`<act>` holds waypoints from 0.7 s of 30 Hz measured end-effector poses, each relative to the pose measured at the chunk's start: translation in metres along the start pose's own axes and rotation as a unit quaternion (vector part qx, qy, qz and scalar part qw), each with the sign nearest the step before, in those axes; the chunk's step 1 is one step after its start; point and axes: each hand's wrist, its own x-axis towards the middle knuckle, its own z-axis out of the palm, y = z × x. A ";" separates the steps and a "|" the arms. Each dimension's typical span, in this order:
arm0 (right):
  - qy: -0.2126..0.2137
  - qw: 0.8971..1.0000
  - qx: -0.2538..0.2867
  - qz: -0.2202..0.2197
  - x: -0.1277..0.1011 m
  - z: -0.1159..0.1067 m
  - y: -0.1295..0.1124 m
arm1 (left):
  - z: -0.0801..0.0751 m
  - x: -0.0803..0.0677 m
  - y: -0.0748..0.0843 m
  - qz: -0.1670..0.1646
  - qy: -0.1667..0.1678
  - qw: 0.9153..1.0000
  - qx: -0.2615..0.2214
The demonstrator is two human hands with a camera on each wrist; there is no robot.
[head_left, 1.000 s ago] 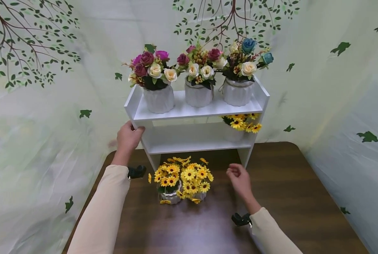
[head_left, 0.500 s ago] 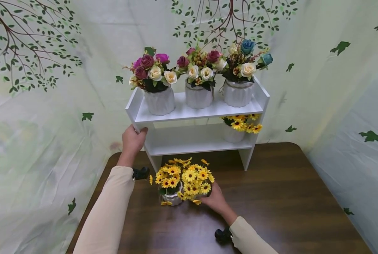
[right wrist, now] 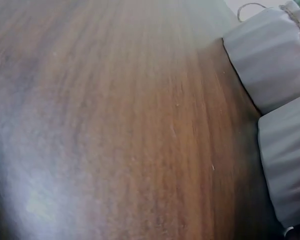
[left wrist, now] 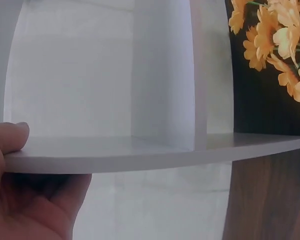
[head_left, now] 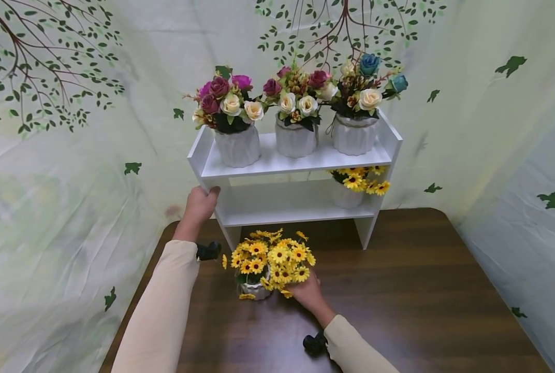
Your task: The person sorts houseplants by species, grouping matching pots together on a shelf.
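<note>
My left hand grips the left side panel of a white shelf unit. The left wrist view has the thumb on one face of the side panel and the curled fingers on the other. My right hand holds the right one of two pots of yellow daisies standing before the shelf; blooms hide its fingertips. Close on its left stands the other daisy pot. Two pale pots stand side by side in the right wrist view, the nearer pot lower at the edge.
Three rose pots line the upper shelf: a purple-and-cream one, a middle one and a blue-and-cream one. Another daisy pot stands at the right of the lower shelf. Everything rests on a brown wooden table before a leaf-patterned backdrop.
My right hand has moved left from beside the shelf's right leg to the right daisy pot and taken hold of it. The left hand keeps its grip on the side panel.
</note>
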 end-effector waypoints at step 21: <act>0.032 0.999 0.019 -0.021 -0.021 -0.075 -0.046 | -0.008 -0.002 -0.001 0.007 -0.023 1.000 -0.003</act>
